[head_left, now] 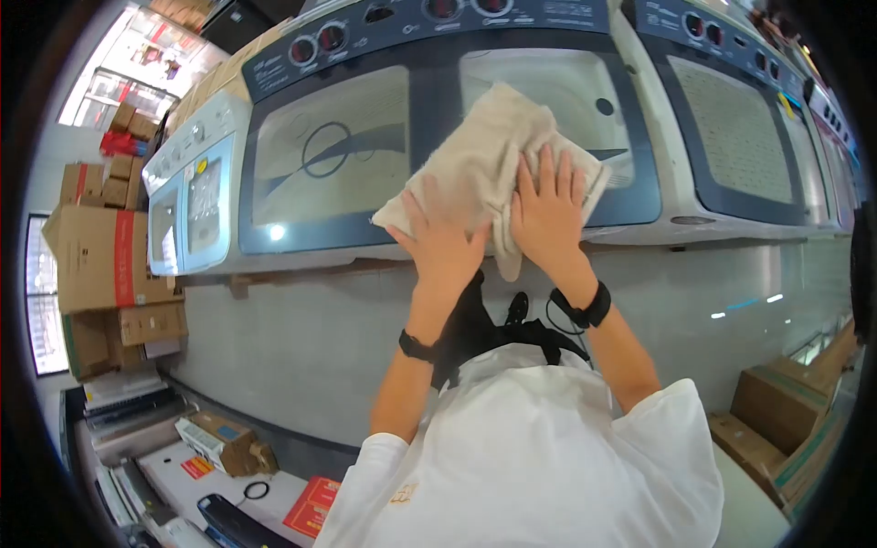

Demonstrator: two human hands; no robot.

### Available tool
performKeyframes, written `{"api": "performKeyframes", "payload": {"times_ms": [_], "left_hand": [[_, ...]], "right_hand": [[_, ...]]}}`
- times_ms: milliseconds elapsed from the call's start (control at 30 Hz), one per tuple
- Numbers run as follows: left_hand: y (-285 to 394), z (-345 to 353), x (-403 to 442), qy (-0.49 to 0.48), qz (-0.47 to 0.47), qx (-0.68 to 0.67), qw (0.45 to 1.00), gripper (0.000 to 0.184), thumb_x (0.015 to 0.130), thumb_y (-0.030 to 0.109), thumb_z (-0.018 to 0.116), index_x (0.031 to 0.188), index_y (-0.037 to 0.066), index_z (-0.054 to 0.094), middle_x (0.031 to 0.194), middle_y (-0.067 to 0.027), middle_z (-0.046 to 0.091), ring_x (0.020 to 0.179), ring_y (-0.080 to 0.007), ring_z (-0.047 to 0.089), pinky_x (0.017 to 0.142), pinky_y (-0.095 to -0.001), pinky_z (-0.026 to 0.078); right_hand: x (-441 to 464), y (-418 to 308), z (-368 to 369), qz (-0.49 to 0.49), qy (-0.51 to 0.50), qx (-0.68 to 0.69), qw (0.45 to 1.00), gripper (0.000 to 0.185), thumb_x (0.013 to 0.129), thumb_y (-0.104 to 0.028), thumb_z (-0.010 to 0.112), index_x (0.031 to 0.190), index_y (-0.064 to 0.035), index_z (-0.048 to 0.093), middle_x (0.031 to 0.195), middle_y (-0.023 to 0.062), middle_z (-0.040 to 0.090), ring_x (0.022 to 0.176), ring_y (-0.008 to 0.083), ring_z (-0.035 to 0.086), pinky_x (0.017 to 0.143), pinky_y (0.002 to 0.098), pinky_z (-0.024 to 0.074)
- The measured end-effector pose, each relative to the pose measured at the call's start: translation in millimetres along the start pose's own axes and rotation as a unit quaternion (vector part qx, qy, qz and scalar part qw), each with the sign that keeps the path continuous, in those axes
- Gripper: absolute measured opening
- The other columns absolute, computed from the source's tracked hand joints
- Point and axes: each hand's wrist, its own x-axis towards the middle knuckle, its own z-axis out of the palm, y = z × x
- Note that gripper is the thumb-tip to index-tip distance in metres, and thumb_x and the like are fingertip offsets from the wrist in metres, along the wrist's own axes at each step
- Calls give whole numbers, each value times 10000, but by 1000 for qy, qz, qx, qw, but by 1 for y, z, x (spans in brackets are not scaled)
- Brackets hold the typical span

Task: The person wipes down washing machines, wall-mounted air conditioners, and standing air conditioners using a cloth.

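Observation:
A beige cloth (475, 151) lies bunched over the front part of a twin-lid washing machine (434, 137), covering the strip between its two lids and some of the right lid. My left hand (440, 228) rests on the cloth's left part, fingers spread, slightly blurred. On the cloth's right part lies my right hand (551, 210), palm down with fingers stretched out. Folds of the cloth rise between the two hands, and one corner hangs over the machine's front edge. Both wrists wear black bands.
A smaller light-blue machine (206, 196) stands to the left, another dark-framed washing machine (731, 128) to the right. Cardboard boxes (100, 256) are stacked at far left, and more boxes (776, 411) sit at lower right. Behind me is a white counter (174, 475) with items.

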Motion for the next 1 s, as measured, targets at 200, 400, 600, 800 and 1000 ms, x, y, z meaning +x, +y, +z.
{"api": "performKeyframes", "payload": {"times_ms": [200,400,600,800,1000], "left_hand": [[-52,-3,-2,37,0,-34,999,688,995,315,574,1621,148,342,1657,-278,260,1520,-526,222,1213,-664,188],[-25,-5,-5,33,16,70,997,754,972,297,581,1602,0,293,1609,-332,311,1518,-499,262,1226,-612,219],[39,0,7,-17,91,81,992,737,1007,314,546,1595,-42,279,1604,-384,262,1495,-555,257,1216,-609,245],[108,9,10,-37,152,106,982,730,986,256,540,1583,-72,277,1591,-400,261,1485,-571,259,1214,-619,242],[141,19,9,-33,269,103,957,804,895,226,603,1558,-113,299,1560,-424,291,1482,-566,276,1200,-623,271]], "right_hand": [[15,-62,25,-55,19,96,994,541,883,-224,613,1400,-66,613,1506,223,507,1419,458,422,1187,566,299],[-7,-36,8,-92,32,169,981,331,833,-148,642,1137,-39,713,1356,182,630,1332,369,534,1149,520,362],[-25,36,-16,-2,94,149,984,294,804,-151,695,1081,-63,738,1260,103,694,1268,281,593,1125,541,376],[-26,75,-27,169,177,61,968,252,811,-156,720,1058,-123,760,1246,28,710,1269,263,592,1179,621,279],[-41,105,-22,227,230,129,937,246,802,-132,724,1044,-120,767,1246,18,709,1274,261,574,1188,637,276]]}}
